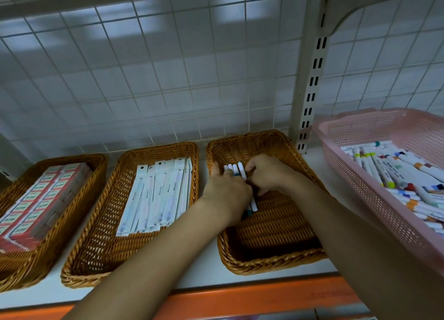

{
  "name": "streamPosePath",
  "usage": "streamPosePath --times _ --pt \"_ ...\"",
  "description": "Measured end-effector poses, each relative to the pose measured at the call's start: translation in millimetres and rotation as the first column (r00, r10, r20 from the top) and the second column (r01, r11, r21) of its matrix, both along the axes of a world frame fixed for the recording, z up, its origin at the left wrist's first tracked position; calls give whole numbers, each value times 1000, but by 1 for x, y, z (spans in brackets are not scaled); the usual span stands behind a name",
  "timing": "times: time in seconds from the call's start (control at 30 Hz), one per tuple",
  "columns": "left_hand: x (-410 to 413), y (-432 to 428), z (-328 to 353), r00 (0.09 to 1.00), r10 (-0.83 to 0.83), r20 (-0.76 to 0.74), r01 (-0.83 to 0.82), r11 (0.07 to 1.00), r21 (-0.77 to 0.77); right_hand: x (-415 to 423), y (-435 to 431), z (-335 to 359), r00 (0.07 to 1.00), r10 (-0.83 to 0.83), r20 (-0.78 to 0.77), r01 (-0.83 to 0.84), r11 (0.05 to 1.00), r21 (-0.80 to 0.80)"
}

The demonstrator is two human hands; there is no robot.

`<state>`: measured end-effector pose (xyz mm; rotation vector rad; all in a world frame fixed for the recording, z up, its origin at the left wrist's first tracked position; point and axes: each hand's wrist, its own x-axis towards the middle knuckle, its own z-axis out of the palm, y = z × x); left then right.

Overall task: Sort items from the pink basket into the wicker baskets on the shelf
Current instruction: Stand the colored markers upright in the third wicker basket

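Markers (241, 170) lie in a row at the far left of the right wicker basket (264, 264), left hand (225, 191) laid over them with its grip unclear, right hand (266, 173) pinching the rightmost; released carelessly, their round barrels could roll askew.

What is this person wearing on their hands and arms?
Nothing that shows. The left hand and the right hand are bare, with no gloves, and no ring, watch or bracelet can be seen. No sleeve is in view either, right up to the edge of the picture.
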<state>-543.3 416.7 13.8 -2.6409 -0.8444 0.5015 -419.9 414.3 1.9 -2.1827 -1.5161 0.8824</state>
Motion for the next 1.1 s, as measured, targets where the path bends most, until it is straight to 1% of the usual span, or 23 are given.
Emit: streamPosePath --times 0.03,0.07,0.1,0.17,0.2,0.23,0.27,0.37,0.57,0.77,1.0,1.1 --pt "0 -1 0 1000 8 -10 -7 1000 28 -1 -2 4 999 46 0 -46 999 10" --pt "0 -1 0 1000 20 -6 -19 999 32 -2 -4 9 993 117 34 -117 993 -5" --pt "-1 0 -1 999 37 4 -37 999 11 -4 -5 13 972 210 109 -205 977 -57" --pt "-3 4 -2 997 68 41 -65 996 -66 -7 -8 17 879 394 269 -352 916 -192" --pt "-3 6 -3 995 77 67 -70 992 -106 -8 -9 15 838 444 317 -383 892 -238" --pt "-3 7 -4 992 85 93 -71 987 -141 -8 -10 12 819 464 336 -389 881 -270" --pt "-3 9 -4 989 93 114 -72 983 -169 -8 -11 9 819 463 339 -382 881 -280" --pt "-3 14 -7 984 107 140 -75 974 -215 -7 -12 -1 839 416 351 -351 907 -235" --pt "-4 23 -8 981 101 167 -62 972 -225 -5 -10 -7 850 375 370 -356 927 -120" --pt "-8 22 -3 979 90 184 -40 965 -260 -6 -14 -10 891 296 345 -319 948 10" --pt "-3 23 -11 976 96 196 -62 983 -173 -7 -15 -10 889 299 346 -320 947 3" --pt "-3 23 -10 977 92 194 -60 984 -167 -7 -15 -9 890 290 351 -316 949 18"
